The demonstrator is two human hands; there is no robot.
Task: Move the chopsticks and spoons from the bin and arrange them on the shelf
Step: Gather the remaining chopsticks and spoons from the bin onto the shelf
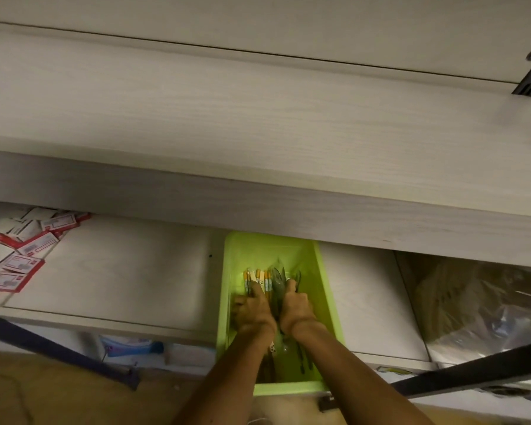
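While both hands reach into the green bin point(325, 289), the left hand point(253, 309) grips chopsticks point(259, 279), the right hand point(296, 306) spoons point(279, 279).

No text, brand or number is legible. The red-and-white packets point(19, 243), left of the green bin point(322, 271), carry printed label blocks too blurred to read; patterned bands on the chopsticks point(259, 279) inside the bin are equally indistinct.
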